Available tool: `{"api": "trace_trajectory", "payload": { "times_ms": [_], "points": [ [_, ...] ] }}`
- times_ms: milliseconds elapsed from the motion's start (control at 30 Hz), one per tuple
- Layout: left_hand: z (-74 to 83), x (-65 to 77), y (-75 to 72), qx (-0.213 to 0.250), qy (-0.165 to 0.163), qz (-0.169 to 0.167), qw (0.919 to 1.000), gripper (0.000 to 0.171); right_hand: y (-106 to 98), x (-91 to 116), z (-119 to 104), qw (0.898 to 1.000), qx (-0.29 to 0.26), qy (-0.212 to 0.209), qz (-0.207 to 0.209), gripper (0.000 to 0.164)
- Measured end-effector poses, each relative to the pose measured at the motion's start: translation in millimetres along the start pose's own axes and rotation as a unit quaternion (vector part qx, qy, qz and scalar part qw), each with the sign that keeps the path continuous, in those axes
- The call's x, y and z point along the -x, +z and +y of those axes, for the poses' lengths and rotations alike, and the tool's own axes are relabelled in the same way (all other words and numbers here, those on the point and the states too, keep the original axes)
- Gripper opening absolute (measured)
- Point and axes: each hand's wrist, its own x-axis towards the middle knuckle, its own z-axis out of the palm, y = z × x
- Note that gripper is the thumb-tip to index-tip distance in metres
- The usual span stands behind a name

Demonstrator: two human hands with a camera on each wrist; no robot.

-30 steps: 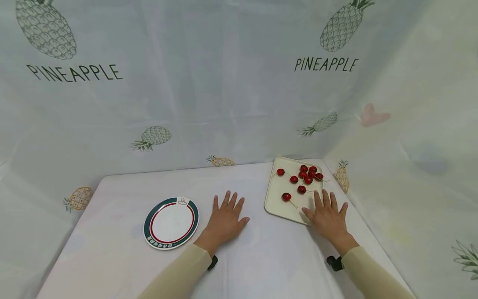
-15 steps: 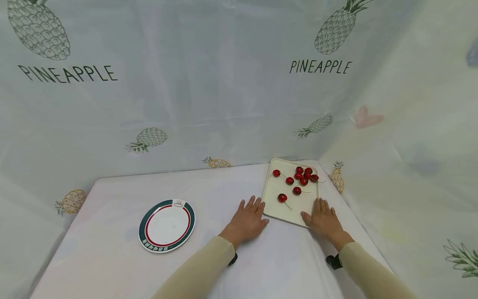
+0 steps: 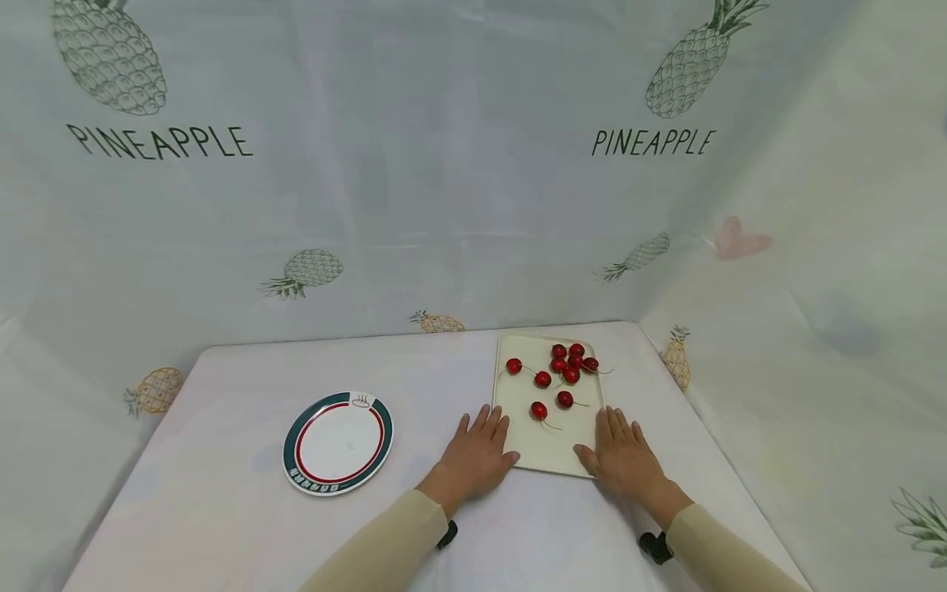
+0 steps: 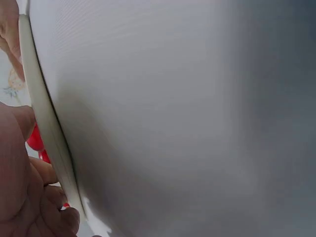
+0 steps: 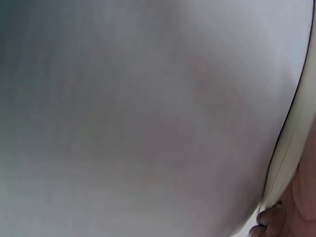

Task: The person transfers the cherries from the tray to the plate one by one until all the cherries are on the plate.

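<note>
A cream rectangular tray (image 3: 549, 450) lies on the table, bearing several red cherries (image 3: 570, 376) with thin stems. Most cherries cluster toward its far right; a few lie singly. My left hand (image 3: 473, 456) touches the tray's near left corner, fingers extended along the side and thumb at the front edge. At the near right corner my right hand (image 3: 629, 464) does likewise, its fingers straight against the side. Both wrist views show the tray's rim close up, with fingers (image 4: 44, 170) against it on the left; the fingertips are partly hidden on the right.
A white plate (image 3: 340, 444) with a green and red rim sits on the left of the white-covered table (image 3: 244, 526). Behind and at the right hangs a pineapple-print curtain (image 3: 444, 189), close to the table's edges.
My left hand has moved right to the tray, and my right hand has settled at its other corner. The tray with its cherries has shifted left and toward me. The plate stays put.
</note>
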Motion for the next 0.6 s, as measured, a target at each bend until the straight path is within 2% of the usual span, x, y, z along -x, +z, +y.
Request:
{"api": "trace_trajectory", "payload": {
  "times_ms": [233,400,600],
  "points": [
    [-13.8,40.0,-1.3,0.021,-0.012,0.004,0.9997,0.079,4,4,-27,0.999,0.012,-0.043,0.009,0.087],
    [-21.2,66.9,-2.7,0.046,-0.029,-0.003,0.9985,0.086,7,5,-45,0.998,0.022,-0.064,-0.005,0.087],
    [-27.7,91.4,0.9,0.056,-0.044,-0.002,0.9974,0.087,6,7,-62,0.996,0.032,-0.086,-0.014,0.088]
  ]
}}
